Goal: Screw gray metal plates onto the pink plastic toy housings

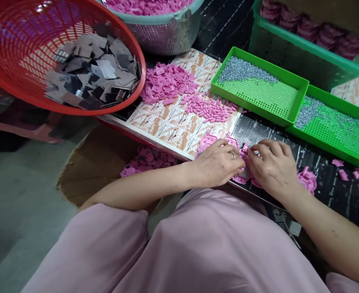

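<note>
Several pink moulded plastic housings [208, 141] lie in a row along the table's front edge. My left hand [217, 162], with a ring on one finger, is curled over them, its fingertips closed on a housing [242, 178] at the middle of the row. Close beside it, my right hand [272, 167] has thumb and fingers pinched together over the same spot. A small silvery glint shows at its fingertips; what it is I cannot make out. Another pink housing [307, 180] is partly hidden behind my right wrist.
A red basket [141, 77] of metal plates stands left. Pink parts [167, 81] and small pink pegs [211, 108] lie in heaps. Two green trays [258, 97] hold small screws. Behind are a basket [164, 34] and a green crate [301, 38]. An open carton [84, 167] sits below.
</note>
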Tool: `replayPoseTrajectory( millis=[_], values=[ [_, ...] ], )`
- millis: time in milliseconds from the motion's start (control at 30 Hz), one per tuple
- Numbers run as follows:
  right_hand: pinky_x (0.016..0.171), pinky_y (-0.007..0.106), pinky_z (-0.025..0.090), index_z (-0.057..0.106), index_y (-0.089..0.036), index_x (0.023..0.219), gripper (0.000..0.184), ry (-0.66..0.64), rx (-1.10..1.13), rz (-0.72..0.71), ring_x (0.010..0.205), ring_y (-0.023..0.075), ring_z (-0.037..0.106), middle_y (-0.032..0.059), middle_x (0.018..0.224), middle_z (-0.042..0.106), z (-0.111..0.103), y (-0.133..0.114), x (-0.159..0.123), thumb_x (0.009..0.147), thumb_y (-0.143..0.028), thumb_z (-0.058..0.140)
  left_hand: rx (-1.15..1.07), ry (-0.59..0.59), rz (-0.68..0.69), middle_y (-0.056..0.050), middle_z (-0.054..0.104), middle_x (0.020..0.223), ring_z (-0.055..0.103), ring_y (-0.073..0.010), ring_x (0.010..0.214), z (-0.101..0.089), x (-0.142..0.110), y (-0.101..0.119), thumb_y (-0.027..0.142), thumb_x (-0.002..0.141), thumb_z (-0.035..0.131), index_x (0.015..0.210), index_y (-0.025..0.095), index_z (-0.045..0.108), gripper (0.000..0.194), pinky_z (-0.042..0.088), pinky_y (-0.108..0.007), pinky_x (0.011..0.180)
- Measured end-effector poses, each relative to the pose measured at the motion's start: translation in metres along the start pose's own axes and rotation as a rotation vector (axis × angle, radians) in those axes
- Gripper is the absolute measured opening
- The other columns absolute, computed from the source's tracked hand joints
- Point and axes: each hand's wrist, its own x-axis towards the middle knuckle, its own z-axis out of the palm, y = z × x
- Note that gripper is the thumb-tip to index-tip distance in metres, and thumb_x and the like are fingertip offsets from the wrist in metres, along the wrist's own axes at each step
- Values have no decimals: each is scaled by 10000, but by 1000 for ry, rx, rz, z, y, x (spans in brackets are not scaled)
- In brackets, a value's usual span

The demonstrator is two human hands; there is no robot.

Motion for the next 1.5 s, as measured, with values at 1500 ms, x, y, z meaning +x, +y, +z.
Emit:
replayPoseTrajectory(
  millis=[1500],
  values=[
    [644, 296, 447, 685, -207, 905, 74, 137, 357, 152, 787, 157, 698, -6, 882, 749, 15, 3, 17, 849, -252, 669, 564, 180, -763, -171, 641, 1009, 610, -300, 1005, -71, -42, -112, 148, 937, 383, 1096, 133, 666, 325, 450, -438, 862]
  ],
)
